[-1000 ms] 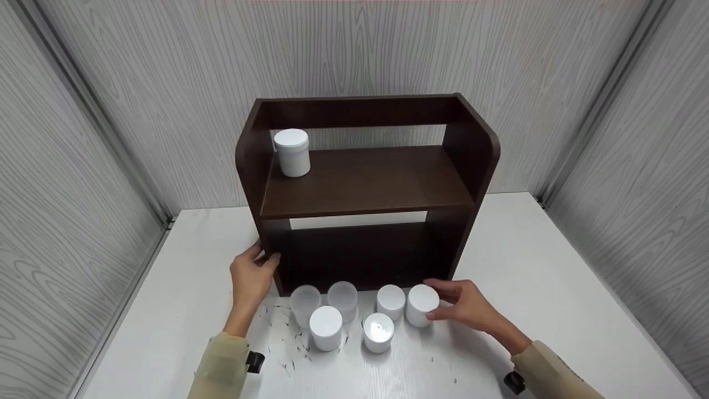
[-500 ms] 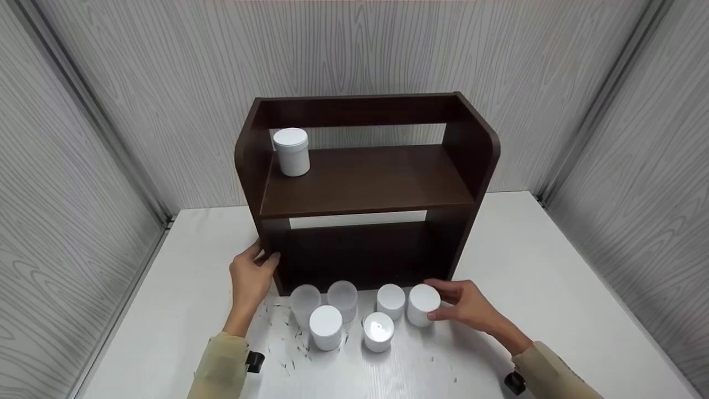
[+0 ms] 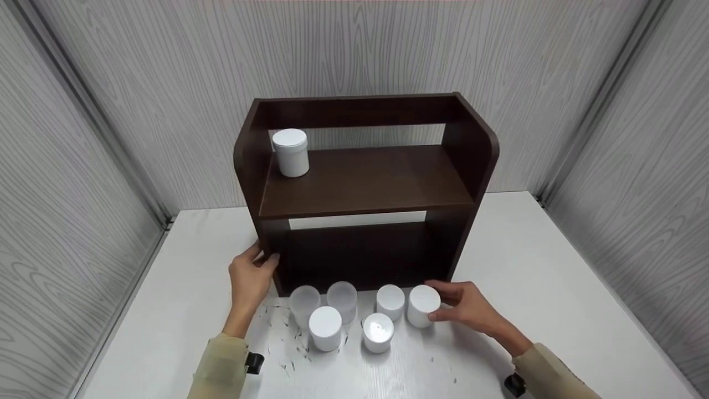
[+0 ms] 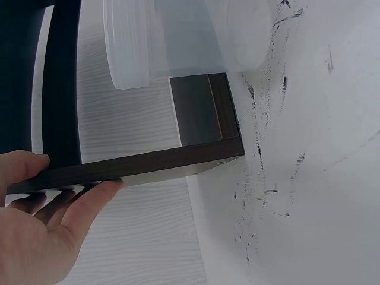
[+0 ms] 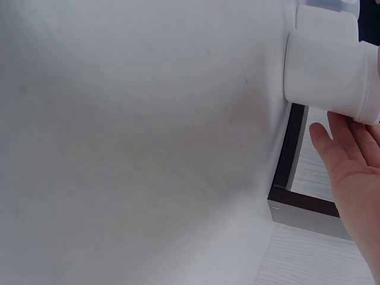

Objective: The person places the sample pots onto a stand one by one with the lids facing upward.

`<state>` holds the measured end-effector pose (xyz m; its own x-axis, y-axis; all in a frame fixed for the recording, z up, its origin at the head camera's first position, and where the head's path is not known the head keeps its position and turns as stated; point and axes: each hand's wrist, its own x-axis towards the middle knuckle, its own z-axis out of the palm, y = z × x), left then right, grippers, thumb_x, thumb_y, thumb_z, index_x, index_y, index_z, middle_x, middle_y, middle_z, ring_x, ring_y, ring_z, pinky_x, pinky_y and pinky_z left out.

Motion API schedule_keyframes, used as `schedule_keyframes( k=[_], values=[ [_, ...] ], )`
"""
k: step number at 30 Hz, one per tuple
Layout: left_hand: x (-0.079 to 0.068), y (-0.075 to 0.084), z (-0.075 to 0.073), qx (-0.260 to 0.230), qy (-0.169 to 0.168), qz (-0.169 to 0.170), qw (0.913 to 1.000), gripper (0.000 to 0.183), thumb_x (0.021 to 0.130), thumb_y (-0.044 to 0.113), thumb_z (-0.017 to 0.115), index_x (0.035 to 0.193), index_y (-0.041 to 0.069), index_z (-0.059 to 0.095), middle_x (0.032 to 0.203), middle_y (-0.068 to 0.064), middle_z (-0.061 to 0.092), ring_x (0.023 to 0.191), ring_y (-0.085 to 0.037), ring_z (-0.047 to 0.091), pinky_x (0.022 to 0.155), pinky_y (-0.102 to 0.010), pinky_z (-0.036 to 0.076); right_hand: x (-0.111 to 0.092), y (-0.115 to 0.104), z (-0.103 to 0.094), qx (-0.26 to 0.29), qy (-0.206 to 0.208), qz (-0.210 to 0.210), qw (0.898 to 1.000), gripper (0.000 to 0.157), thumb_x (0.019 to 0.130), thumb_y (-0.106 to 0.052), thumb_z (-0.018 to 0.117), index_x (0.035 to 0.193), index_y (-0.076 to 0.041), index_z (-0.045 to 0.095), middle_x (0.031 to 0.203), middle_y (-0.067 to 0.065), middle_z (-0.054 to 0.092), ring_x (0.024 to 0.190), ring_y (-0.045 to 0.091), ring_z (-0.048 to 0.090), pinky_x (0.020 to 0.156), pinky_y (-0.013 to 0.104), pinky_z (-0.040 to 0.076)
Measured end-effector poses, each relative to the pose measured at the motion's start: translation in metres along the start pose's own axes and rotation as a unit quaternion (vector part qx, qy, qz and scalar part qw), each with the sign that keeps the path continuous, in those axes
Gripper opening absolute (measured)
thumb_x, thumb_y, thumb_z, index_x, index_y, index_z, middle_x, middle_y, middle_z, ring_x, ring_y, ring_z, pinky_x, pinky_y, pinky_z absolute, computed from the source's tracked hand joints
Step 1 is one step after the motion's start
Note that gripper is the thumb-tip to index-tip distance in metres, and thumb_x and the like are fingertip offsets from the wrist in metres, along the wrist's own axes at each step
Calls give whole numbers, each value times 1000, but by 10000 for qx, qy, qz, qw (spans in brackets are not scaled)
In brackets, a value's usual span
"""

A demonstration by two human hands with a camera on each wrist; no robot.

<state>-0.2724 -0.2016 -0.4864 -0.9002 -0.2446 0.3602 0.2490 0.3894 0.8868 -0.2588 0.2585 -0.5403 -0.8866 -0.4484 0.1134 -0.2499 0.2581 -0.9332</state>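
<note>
My left hand [image 3: 250, 280] grips the left side panel of a dark brown two-tier shelf [image 3: 371, 183], thumb on the inner face and fingers outside, as the left wrist view also shows. A white lidded jar [image 3: 422, 315] stands upright on the table before the shelf's right end. My right hand [image 3: 468, 307] holds this jar from its right side, thumb in front and fingers behind. In the right wrist view the fingers [image 5: 350, 139] reach the jar near its lid. Left of it stand a smaller white jar [image 3: 390, 300] and a glossy-lidded white jar [image 3: 378, 332].
One white jar [image 3: 291, 153] stands at the left of the upper tier. Two translucent cups [image 3: 342, 302] and another white jar [image 3: 325, 330] stand before the shelf's left part. Dark scuff marks spot the white table [image 3: 155, 327]. Grey wood-grain walls [image 3: 354, 50] enclose three sides.
The jar at my right hand has shifted very slightly to the right, and the hand with it. My left hand stays on the shelf panel.
</note>
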Motion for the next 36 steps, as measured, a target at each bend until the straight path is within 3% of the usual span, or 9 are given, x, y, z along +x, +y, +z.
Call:
schedule_keyframes(
  k=[19,27,36],
  values=[
    [1,2,-1,60,1,-145,9999,45,97,2,71,139,-11,61,139,-31,61,113,-46,69,88,-38,62,0,0,1,87,-6,41,10000,73,81,-7,92,143,11,58,140,21,64,132,36,60,109,29,49],
    [2,0,0,141,12,-44,9999,47,97,3,71,141,-10,60,139,-30,62,112,-45,71,89,-43,62,0,-2,1,164,39,88,9998,70,81,-6,91,142,9,60,139,21,65,132,36,59,109,30,49],
    [1,0,0,69,68,-76,9999,48,96,3,73,140,-10,60,137,-29,63,110,-44,71,88,-41,62,-2,-1,0,220,106,45,9997,68,80,-3,91,140,10,62,137,22,66,132,33,60,109,29,49]
  ],
)
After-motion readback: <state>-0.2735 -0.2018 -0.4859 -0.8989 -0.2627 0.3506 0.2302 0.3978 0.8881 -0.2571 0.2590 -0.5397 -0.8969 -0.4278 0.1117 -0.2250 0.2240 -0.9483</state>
